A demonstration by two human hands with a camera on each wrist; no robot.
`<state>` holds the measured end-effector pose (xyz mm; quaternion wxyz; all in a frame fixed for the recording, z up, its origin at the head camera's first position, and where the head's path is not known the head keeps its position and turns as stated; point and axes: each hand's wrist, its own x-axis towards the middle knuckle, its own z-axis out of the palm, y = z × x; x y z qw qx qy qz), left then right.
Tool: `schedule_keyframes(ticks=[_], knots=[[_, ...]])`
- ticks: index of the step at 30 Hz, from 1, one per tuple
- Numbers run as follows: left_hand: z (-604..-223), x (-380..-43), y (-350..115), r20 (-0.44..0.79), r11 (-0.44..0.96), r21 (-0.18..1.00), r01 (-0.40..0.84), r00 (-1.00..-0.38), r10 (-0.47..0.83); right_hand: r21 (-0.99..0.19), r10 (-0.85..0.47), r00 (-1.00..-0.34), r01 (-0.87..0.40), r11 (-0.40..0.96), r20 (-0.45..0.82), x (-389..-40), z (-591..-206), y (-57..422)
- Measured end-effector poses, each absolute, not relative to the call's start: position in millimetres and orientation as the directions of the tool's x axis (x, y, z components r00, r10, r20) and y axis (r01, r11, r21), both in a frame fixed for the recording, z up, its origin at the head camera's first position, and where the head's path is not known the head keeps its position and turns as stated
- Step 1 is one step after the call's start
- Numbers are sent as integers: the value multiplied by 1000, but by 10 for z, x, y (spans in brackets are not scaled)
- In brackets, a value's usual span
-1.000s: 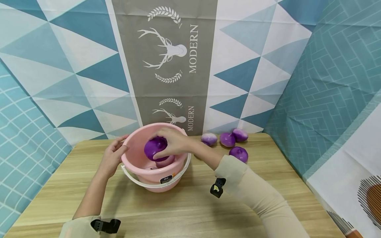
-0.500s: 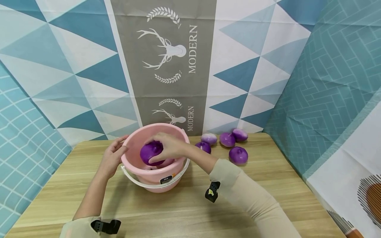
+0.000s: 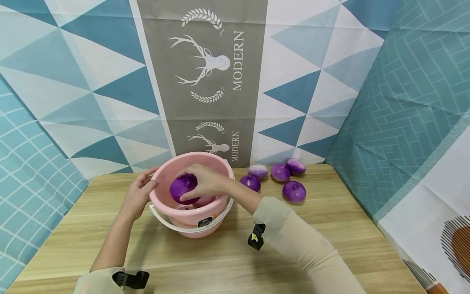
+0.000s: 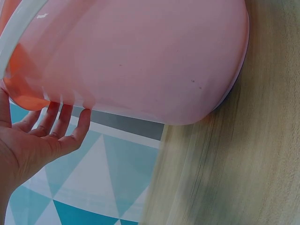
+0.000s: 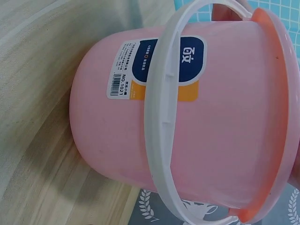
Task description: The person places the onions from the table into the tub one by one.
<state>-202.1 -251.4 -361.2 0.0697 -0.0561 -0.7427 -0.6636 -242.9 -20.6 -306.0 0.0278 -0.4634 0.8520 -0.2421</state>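
In the head view my right hand [image 3: 205, 181] reaches into the pink bucket [image 3: 194, 216] and holds a purple onion [image 3: 182, 188] between thumb and fingers. The onion is shiny and sits below rim level. At the bucket's left side my left hand [image 3: 139, 192] grips the rim, and the left wrist view shows its fingers [image 4: 82, 124] spread against the outer wall. Under the right hand, a rounded pinkish shape inside the bucket is partly hidden. The right wrist view shows the bucket's labelled wall and its white handle [image 5: 159, 108], hanging down in front.
Several more onions lie at the back right of the wooden table [image 3: 293, 245]: one near the bucket [image 3: 251, 182], a paler one [image 3: 258, 171], and another farther right [image 3: 294, 192]. Patterned sheeting [image 3: 205, 81] stands behind the table.
My right hand has moved left and slightly down inside the bucket with the onion, uncovering another onion on the table. The left hand stays at the rim.
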Motion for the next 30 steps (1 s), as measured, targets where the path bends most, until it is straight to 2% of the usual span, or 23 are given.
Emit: schedule_keyframes(ticks=[11,30], knots=[[-3618,-2016,-2506,180,116,977,177,-984,-13,-427,-801,-571,-778,460,178,-2457,-3069,-289],[-3607,-2000,-2497,190,101,977,189,-982,-8,-511,-724,-656,-706,490,213,-2467,-3071,-341]])
